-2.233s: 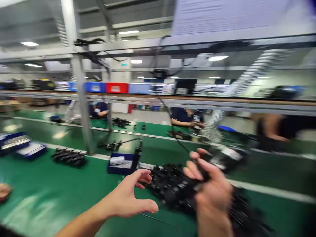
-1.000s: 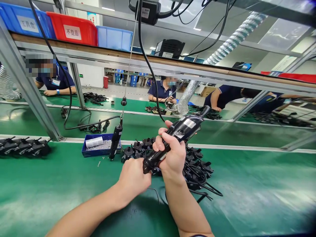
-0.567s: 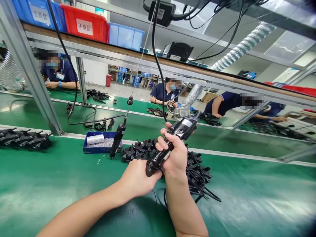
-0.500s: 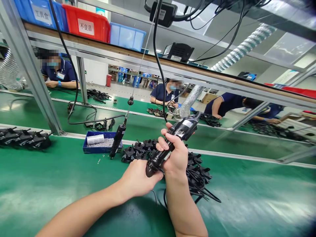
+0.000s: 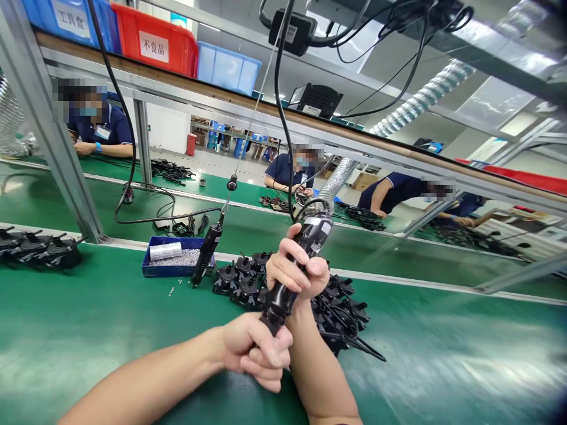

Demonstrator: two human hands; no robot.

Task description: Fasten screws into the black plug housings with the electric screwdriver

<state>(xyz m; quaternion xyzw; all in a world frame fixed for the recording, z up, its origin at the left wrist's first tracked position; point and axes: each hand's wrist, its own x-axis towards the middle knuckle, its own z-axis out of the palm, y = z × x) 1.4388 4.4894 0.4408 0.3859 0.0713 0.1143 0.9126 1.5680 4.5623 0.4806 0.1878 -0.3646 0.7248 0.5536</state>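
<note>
My right hand (image 5: 296, 268) is wrapped round the body of a black electric screwdriver (image 5: 315, 233), which is tilted with its corded end up. Below it, my left hand (image 5: 259, 351) is closed at the lower tip of the tool; whatever lies within its fingers is hidden. Behind both hands, several black molded parts (image 5: 243, 289) with cables are piled on the green bench (image 5: 133, 330). A second black screwdriver (image 5: 207, 255) hangs from a wire beside a blue tray (image 5: 153, 271) of small metal pieces.
More black parts (image 5: 39, 248) stand at the far left. A metal frame post (image 5: 57, 130) rises behind them. Overhead, a shelf carries red (image 5: 155, 41) and blue bins. Co-workers sit across the bench.
The screwdriver has become more upright and moved slightly left, with my right hand round it. My left hand has moved lower and its fingers have curled in. The view has shifted slightly.
</note>
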